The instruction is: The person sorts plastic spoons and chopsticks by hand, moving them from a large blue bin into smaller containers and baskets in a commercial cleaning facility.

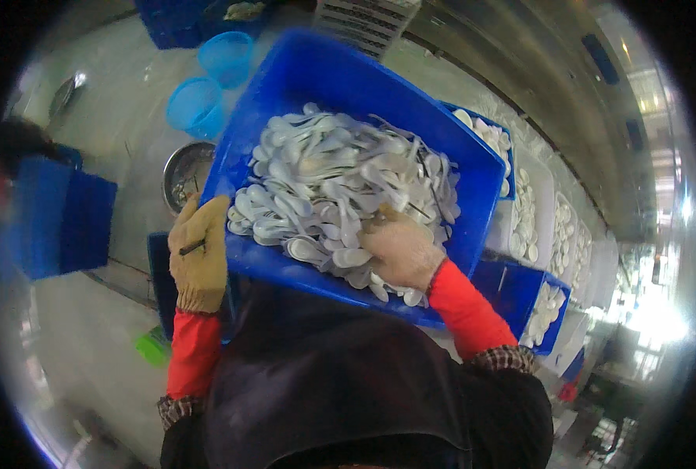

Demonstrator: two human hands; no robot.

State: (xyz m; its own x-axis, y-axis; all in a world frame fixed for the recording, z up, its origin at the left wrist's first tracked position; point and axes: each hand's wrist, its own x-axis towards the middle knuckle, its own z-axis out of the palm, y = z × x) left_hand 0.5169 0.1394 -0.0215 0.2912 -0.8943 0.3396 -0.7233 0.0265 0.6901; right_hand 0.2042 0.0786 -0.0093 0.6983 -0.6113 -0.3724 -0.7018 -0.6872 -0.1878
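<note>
A large blue plastic crate (471, 176) stands tilted before me, heaped with white soup spoons (318, 158). At its left wall is my left hand (200, 252) in a yellowish knit glove, gripping the rim corner. A short dark strip shows across that glove. My right hand (403, 243), in a paler glove, reaches into the near right part of the heap. Its fingers are curled among the spoons, and their tips are hidden, so I cannot tell whether a spoon is held. A few thin dark sticks lie among the spoons at the right.
Blue plastic baskets (195, 105) and a round metal basin (175, 176) stand left of the crate. Bins of white spoons (523, 223) line the right. A smaller blue crate (550, 319) sits nearer. At far left is a blue box (63, 217).
</note>
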